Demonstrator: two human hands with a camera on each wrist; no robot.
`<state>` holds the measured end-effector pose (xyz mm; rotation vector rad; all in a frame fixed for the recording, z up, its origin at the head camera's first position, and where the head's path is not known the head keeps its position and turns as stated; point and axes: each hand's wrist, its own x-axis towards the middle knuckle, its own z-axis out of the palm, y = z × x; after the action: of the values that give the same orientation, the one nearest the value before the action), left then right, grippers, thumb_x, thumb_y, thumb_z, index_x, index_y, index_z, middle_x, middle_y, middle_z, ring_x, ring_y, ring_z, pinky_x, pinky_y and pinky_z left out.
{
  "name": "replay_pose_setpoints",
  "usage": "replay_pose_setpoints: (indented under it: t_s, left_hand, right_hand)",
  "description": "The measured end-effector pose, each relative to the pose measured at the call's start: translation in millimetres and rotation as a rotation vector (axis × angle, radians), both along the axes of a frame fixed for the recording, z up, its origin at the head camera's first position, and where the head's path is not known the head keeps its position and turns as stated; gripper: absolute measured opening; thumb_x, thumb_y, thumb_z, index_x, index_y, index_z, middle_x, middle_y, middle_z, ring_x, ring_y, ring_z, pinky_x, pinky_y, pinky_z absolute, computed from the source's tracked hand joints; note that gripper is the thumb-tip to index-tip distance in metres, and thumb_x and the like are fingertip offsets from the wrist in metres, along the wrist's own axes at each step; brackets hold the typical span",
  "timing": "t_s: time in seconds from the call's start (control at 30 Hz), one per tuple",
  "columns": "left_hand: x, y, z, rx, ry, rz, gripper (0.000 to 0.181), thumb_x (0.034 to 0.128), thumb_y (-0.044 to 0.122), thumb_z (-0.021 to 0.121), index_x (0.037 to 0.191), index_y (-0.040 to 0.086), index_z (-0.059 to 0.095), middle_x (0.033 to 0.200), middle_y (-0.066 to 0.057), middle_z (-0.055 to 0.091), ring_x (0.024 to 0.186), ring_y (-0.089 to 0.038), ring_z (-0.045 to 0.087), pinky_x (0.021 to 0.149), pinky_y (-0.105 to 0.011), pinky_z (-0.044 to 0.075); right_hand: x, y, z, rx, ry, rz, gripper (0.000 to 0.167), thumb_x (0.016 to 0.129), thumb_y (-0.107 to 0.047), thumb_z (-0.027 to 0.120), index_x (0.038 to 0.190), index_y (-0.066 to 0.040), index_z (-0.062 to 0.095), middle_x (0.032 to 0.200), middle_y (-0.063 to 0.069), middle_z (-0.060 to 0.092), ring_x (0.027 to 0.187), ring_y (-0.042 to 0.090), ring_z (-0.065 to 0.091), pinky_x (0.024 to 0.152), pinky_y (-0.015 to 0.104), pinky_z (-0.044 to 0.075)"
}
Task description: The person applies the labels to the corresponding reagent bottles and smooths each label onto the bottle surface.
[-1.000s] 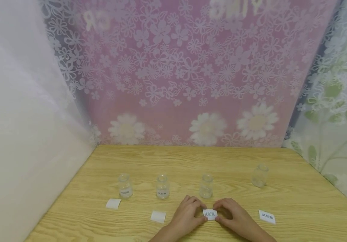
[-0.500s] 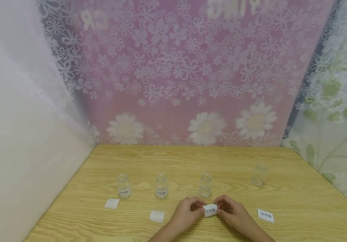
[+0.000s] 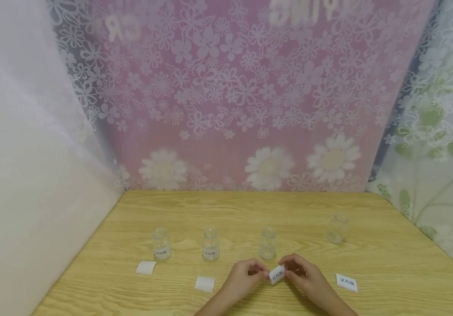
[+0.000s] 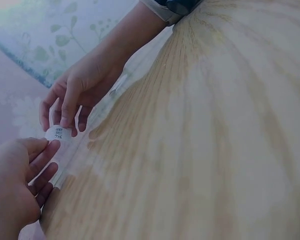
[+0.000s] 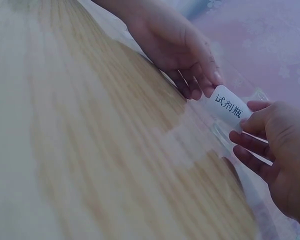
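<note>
Between both hands, above the wooden table, is a small white label (image 3: 277, 274) printed with dark characters, tilted with its right side higher. My right hand (image 3: 308, 281) pinches it at its right edge between thumb and fingers. At the opposite edge, the thumb and finger of my left hand (image 3: 243, 278) pinch a corner; the right wrist view shows that fingertip at the label (image 5: 229, 107) corner. Just behind the hands stands an unlabelled clear glass bottle (image 3: 267, 243). Two similar bottles to the left, a middle one (image 3: 210, 244) and a far-left one (image 3: 162, 244), carry printed labels.
Farther back on the right stands another clear bottle (image 3: 337, 229). A printed label (image 3: 346, 282) lies right of my right hand. Two blank white paper pieces, one (image 3: 205, 283) near my left arm and one (image 3: 146, 267) farther left, lie on the table (image 3: 226, 210).
The label has been raised a little from near the table and turned from level to tilted, right side up. Both hands stay in nearly the same place; the bottles have not moved.
</note>
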<state>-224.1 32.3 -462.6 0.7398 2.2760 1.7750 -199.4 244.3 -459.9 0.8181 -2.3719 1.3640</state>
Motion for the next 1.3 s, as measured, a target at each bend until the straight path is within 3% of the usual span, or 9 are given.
replay_pose_setpoints:
  t_s: [0.17, 0.33, 0.53, 0.73, 1.1, 1.3]
  left_hand:
    - [0.6, 0.3, 1.5, 0.015, -0.006, -0.04, 0.009, 0.0872, 0.019, 0.064, 0.088, 0.011, 0.067, 0.079, 0.01, 0.065, 0.077, -0.004, 0.058, 0.071, -0.024, 0.047]
    - [2.3, -0.5, 2.4, 0.02, 0.001, -0.069, 0.009, 0.0864, 0.017, 0.064, 0.089, 0.009, 0.068, 0.08, 0.009, 0.064, 0.076, -0.004, 0.057, 0.071, -0.021, 0.046]
    - [3.4, -0.2, 2.9, 0.036, 0.008, -0.096, 0.011, 0.0857, 0.016, 0.064, 0.09, 0.006, 0.068, 0.081, 0.006, 0.066, 0.077, -0.004, 0.058, 0.071, -0.02, 0.046]
    - [2.5, 0.1, 2.2, 0.059, 0.013, -0.122, 0.013, 0.087, 0.016, 0.063, 0.089, 0.004, 0.067, 0.081, 0.005, 0.066, 0.075, -0.003, 0.056, 0.071, -0.021, 0.046]
    - [3.3, 1.5, 4.7, 0.111, -0.07, -0.122, 0.011, 0.0878, 0.01, 0.062, 0.091, 0.001, 0.067, 0.083, 0.0, 0.066, 0.074, -0.007, 0.054, 0.073, -0.025, 0.044]
    - [5.6, 0.3, 3.4, 0.091, 0.007, -0.146, 0.012, 0.0874, 0.014, 0.063, 0.09, 0.004, 0.068, 0.082, 0.006, 0.064, 0.078, -0.004, 0.055, 0.072, -0.022, 0.046]
  right_hand:
    - [0.3, -1.0, 2.5, 0.008, 0.047, 0.0, 0.022, 0.087, 0.004, 0.057, 0.107, -0.006, 0.057, 0.094, 0.003, 0.061, 0.081, 0.012, 0.057, 0.062, 0.027, 0.05]
    - [0.7, -2.1, 3.1, -0.007, 0.033, 0.008, 0.021, 0.088, 0.003, 0.058, 0.106, -0.004, 0.056, 0.092, 0.002, 0.06, 0.078, 0.014, 0.057, 0.061, 0.027, 0.05]
    - [-0.4, -2.3, 0.7, -0.07, 0.05, 0.026, 0.02, 0.084, 0.008, 0.06, 0.094, -0.008, 0.054, 0.088, 0.005, 0.058, 0.076, 0.015, 0.057, 0.058, 0.028, 0.05]
    - [0.0, -2.1, 0.2, -0.051, 0.094, 0.06, 0.026, 0.083, 0.013, 0.057, 0.092, -0.011, 0.06, 0.089, 0.004, 0.059, 0.079, 0.012, 0.056, 0.059, 0.027, 0.05]
    - [4.6, -5.5, 2.6, -0.06, -0.075, 0.152, 0.019, 0.087, -0.001, 0.06, 0.102, -0.01, 0.056, 0.099, 0.007, 0.057, 0.091, 0.02, 0.056, 0.071, 0.033, 0.051]
    - [7.6, -6.1, 2.3, -0.041, -0.159, 0.147, 0.02, 0.088, -0.005, 0.061, 0.106, -0.012, 0.056, 0.11, 0.011, 0.055, 0.099, 0.016, 0.053, 0.074, 0.032, 0.049]
